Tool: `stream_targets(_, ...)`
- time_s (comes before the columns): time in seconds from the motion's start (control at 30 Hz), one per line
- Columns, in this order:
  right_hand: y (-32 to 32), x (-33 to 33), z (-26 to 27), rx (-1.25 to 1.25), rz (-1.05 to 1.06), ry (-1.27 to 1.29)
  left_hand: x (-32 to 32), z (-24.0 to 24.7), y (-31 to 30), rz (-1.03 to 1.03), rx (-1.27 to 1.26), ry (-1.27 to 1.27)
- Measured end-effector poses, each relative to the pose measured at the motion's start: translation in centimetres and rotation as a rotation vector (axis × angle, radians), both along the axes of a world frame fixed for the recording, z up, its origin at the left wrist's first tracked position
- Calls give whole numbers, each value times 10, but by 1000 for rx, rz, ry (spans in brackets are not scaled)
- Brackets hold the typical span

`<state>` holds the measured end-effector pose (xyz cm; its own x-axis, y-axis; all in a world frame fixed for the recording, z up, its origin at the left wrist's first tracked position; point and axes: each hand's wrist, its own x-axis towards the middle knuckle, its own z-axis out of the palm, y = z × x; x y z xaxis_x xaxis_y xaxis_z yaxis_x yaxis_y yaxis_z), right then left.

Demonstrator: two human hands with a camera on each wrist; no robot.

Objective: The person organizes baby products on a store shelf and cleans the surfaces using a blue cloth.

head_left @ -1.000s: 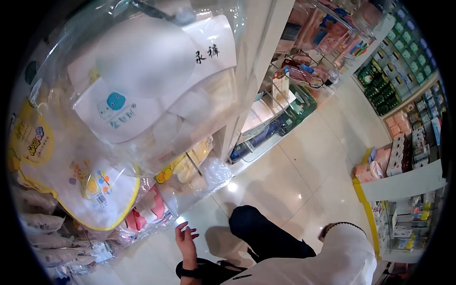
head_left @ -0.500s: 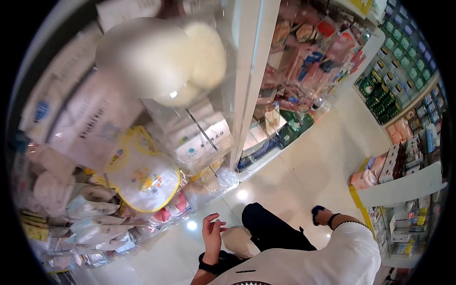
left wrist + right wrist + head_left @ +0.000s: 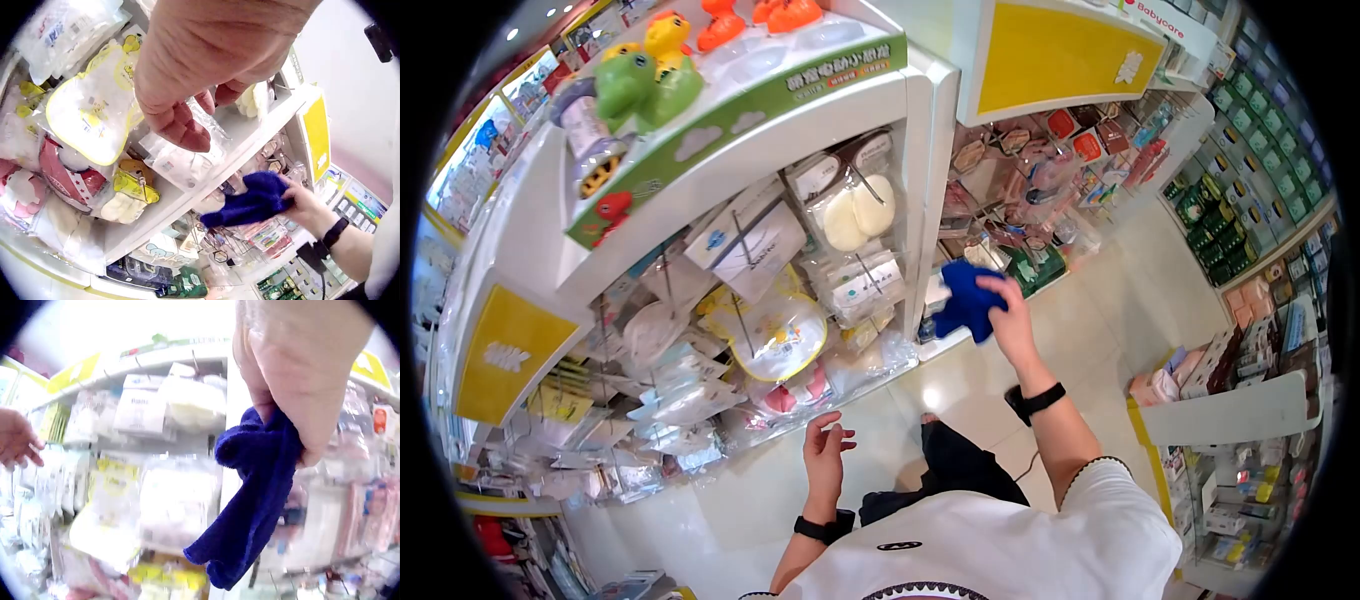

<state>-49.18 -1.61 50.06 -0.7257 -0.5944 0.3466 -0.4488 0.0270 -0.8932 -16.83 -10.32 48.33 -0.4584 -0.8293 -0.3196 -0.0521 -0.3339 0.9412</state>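
Note:
My right hand (image 3: 1008, 318) grips a dark blue cloth (image 3: 971, 300) in front of the white upright between two shelf bays. In the right wrist view the cloth (image 3: 250, 494) hangs bunched from the fingers, its loose end drooping down to the left. My left hand (image 3: 824, 462) is held low in front of the hanging goods, fingers loosely bent and holding nothing. Close to it in the left wrist view are a white bib with yellow trim (image 3: 94, 119) and clear plastic packets (image 3: 187, 156) on hooks.
A white shelf top carries a green toy dinosaur (image 3: 640, 90) and orange toys (image 3: 785, 14). Below it, packaged baby goods hang on long metal hooks (image 3: 740, 235). A lower white shelf unit (image 3: 1220, 410) stands at the right. Pale tiles (image 3: 1090, 330) cover the floor between.
The head view has drawn back from the hanging packets, bringing the shelf top into sight. My right arm has risen from low at my side, and the blue cloth now shows in that hand.

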Motion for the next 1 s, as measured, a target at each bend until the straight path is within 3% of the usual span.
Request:
stream_targets(0.17,-70,9,120,-320,-81,307,16,30,7,18,-36,-41)
stream_targets(0.27,-114,-4,131,-335,-187,580,20,36,7,76,-45,-57)
stream_targets(0.33,-132,-15,109,-282,-283,697,22,40,9,105,-47,-78)
stream_targets(0.47,-129,-20,68,-284,-201,651,21,47,19,123,12,-130)
stream_targets(0.83,-108,-16,-131,169,-86,599,17,32,17,133,96,-310)
stream_targets(1.0,-99,-16,-202,431,74,385,16,31,19,147,139,-368)
